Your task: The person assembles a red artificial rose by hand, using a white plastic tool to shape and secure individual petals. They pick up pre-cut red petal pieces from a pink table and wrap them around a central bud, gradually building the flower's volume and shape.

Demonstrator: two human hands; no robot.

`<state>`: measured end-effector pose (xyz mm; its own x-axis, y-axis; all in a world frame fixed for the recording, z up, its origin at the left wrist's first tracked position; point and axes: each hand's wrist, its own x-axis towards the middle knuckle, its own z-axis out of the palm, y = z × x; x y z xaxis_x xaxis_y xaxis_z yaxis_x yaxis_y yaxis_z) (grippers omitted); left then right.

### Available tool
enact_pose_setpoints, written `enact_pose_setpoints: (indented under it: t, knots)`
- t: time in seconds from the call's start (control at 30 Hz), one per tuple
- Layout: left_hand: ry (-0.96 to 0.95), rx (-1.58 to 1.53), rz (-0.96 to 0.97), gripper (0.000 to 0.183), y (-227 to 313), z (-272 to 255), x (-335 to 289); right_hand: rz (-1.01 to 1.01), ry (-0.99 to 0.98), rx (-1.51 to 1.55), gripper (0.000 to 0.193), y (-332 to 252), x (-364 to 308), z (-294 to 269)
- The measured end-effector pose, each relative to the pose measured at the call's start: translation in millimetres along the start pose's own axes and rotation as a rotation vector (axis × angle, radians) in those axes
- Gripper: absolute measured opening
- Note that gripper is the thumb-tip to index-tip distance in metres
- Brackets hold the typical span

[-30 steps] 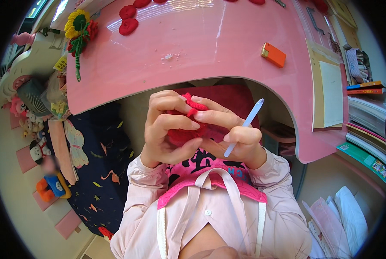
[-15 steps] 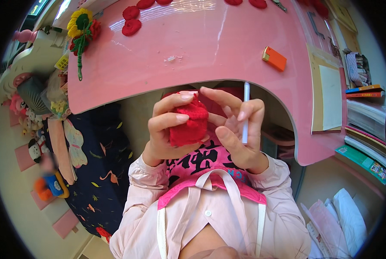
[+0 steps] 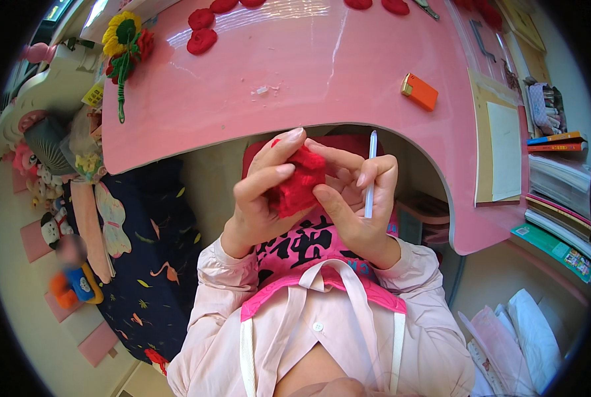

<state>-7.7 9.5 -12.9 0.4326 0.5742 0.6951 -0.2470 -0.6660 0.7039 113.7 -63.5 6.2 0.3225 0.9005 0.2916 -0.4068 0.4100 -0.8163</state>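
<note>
A small piece of red crochet work (image 3: 300, 182) is held over my lap, in front of the desk's curved edge. My left hand (image 3: 259, 188) grips it from the left, fingers bent over its top and side. On its right side, the thumb and index finger of my right hand (image 3: 358, 205) press against the yarn. A slim whitish stick (image 3: 371, 175) is tucked upright between the other fingers of that hand; its kind is unclear. The underside of the red piece is hidden by my hands.
On the pink desk (image 3: 295, 79) lie an orange lighter (image 3: 420, 92), several red crocheted pieces (image 3: 202, 41), small white scraps (image 3: 263, 90) and a crocheted sunflower (image 3: 123, 36). Books and papers (image 3: 563, 178) are stacked at the right. Dark patterned bedding (image 3: 146, 264) is at the left.
My right thumb and index finger have come in to the red piece and now touch it. The piece has turned slightly in my left hand, and the stick has tilted a little.
</note>
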Motion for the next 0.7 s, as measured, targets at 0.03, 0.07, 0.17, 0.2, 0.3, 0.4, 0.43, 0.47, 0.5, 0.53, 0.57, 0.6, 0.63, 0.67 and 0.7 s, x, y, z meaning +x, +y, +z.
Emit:
enact_pose_setpoints:
  t: [0.03, 0.07, 0.17, 0.2, 0.3, 0.4, 0.43, 0.47, 0.5, 0.53, 0.57, 0.6, 0.63, 0.67, 0.7]
  knots:
    - [-0.03, 0.063, -0.014, 0.057, 2.5, -1.7, 0.4, -0.009, 0.001, -0.033, 0.036, -0.3, 0.6, -0.1]
    - [-0.06, 0.123, -0.029, 0.056, 6.3, -4.9, 1.7, -0.019, 0.004, -0.07, 0.035, -1.1, 1.5, -0.2]
    - [-0.041, 0.126, -0.011, 0.048, 7.2, -3.8, 2.8, -0.018, 0.006, -0.187, 0.033, -4.5, 4.8, -8.1]
    - [-0.03, 0.163, 0.013, 0.047, 8.3, -3.0, 3.8, -0.013, 0.004, -0.228, 0.033, -6.2, 6.2, -12.6]
    - [-0.071, 0.214, 0.009, 0.04, 12.5, -5.1, 4.0, -0.09, -0.128, -0.497, 0.033, -13.2, 12.1, -20.4]
    - [-0.155, 0.287, -0.013, 0.034, 18.9, -8.1, 7.6, -0.143, -0.142, -0.573, 0.032, -15.0, 12.9, -19.9]
    - [-0.14, 0.301, -0.009, 0.035, 18.8, -7.4, 7.6, -0.116, -0.103, -0.508, 0.032, -15.4, 11.3, -18.2]
    - [-0.126, 0.315, -0.005, 0.035, 18.8, -6.6, 7.5, -0.089, -0.065, -0.442, 0.032, -15.7, 8.2, -15.1]
    - [-0.111, 0.329, -0.001, 0.036, 18.8, -6.1, 7.3, -0.063, -0.027, -0.376, 0.032, -15.8, 6.5, -13.7]
    - [-0.185, 0.385, 0.004, 0.038, 21.2, -7.1, 9.7, -0.226, -0.104, -0.506, 0.032, -12.9, 12.2, -17.7]
    - [-0.258, 0.442, 0.005, 0.039, 26.2, -9.4, 13.7, -0.226, -0.145, -0.542, 0.033, -12.7, 14.7, -20.6]
    - [-0.332, 0.498, 0.006, 0.04, 29.0, -10.7, 15.6, -0.226, -0.188, -0.577, 0.033, -13.1, 16.3, -23.7]
    - [-0.275, 0.471, -0.011, 0.045, 28.2, -10.2, 14.4, -0.226, -0.23, -0.612, 0.033, -13.8, 16.6, -25.8]
    - [-0.217, 0.442, -0.026, 0.049, 25.0, -8.6, 12.9, -0.16, -0.244, -0.51, 0.037, -14.9, 14.4, -27.0]
    - [-0.16, 0.414, -0.041, 0.054, 20.9, -6.6, 11.1, -0.094, -0.257, -0.408, 0.041, -15.9, 11.2, -27.0]
